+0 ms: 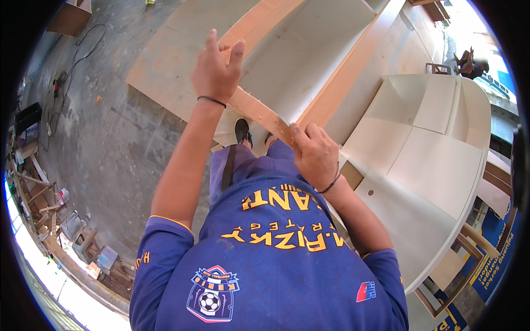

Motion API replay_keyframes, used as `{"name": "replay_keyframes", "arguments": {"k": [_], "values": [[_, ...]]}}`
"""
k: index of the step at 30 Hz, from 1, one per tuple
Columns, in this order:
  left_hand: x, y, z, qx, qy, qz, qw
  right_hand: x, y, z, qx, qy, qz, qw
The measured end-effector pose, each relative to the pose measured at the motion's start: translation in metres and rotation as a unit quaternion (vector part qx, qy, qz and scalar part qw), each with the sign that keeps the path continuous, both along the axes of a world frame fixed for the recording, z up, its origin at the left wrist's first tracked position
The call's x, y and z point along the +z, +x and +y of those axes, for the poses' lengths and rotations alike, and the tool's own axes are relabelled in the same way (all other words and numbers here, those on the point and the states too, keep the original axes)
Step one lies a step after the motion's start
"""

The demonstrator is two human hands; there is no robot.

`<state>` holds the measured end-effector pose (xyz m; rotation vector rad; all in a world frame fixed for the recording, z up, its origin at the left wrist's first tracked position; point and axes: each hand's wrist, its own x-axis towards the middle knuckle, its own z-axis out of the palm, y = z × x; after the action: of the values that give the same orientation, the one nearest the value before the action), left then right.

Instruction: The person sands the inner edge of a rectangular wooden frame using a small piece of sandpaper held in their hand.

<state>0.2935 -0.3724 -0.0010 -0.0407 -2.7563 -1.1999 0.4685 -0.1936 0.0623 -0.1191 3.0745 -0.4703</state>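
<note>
A cabinet carcass with a pale inside (309, 49) lies in front of me, its rims faced in wood-coloured veneer. Between my hands runs the near rim (259, 110), with a rough, flaky edge and small crumbs along it. My left hand (217, 69) is over the rim's left corner, fingers spread and thumb raised; whether its palm touches the wood is hidden. At the right corner, my right hand (316, 154) is closed on the rim's end, thumb on top and fingers curled. What lies under those fingers is hidden.
A large white cabinet with a rounded side (425, 165) stands to my right. Wood scraps (44, 193) lie along the left edge, and a cable (66, 83) crosses the concrete floor. Another person (472, 65) crouches at the far right. My shoe (243, 132) is close to the rim.
</note>
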Motion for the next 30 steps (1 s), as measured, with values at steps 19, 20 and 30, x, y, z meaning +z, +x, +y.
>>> {"name": "replay_keyframes", "arguments": {"k": [19, 20, 30], "values": [[0.002, -0.001, -0.003, -0.009, -0.003, -0.004, 1.000, 0.001, 0.004, -0.004, -0.032, -0.028, -0.005, 0.999], [0.002, -0.001, -0.003, -0.008, 0.002, -0.005, 1.000, 0.000, 0.009, -0.011, -0.028, -0.036, -0.006, 0.999], [-0.003, -0.001, -0.004, -0.008, 0.001, 0.012, 1.000, 0.004, -0.001, -0.001, -0.025, -0.011, -0.019, 0.999]]}}
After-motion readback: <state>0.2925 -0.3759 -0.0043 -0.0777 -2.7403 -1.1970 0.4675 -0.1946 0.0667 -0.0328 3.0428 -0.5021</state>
